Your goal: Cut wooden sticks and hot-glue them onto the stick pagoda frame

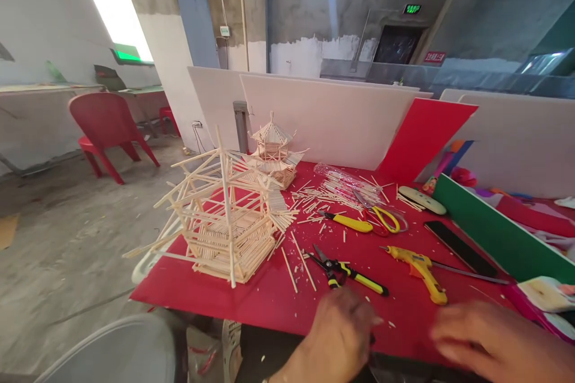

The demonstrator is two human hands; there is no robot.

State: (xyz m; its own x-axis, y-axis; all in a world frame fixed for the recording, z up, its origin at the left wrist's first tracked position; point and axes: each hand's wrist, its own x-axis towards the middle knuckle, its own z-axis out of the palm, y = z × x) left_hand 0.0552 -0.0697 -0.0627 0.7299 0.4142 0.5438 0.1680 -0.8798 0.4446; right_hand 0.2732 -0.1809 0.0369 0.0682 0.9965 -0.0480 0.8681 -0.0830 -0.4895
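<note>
My left hand [336, 335] is at the table's front edge with its fingers curled in. Whatever it may hold is hidden; a small dark bit shows beside the fingers. Just beyond it lie cutters [354, 278] with black and yellow handles, one handle end reaching to the knuckles. To the right, my right hand [489, 335] is smeared by motion, so its fingers are unclear. A yellow hot glue gun [417, 269] lies just beyond the right hand. Left of the hands stands an open framework of thin wooden sticks [229, 221], with a tall upright stick at its near corner.
Behind the framework stands a stick-built pavilion model [272, 149]. Loose sticks [318, 197], a yellow utility knife [353, 222], scissors [386, 219] and a black phone-like slab [460, 248] lie on the red tabletop [269, 311]. A grey bin [121, 353] stands at lower left.
</note>
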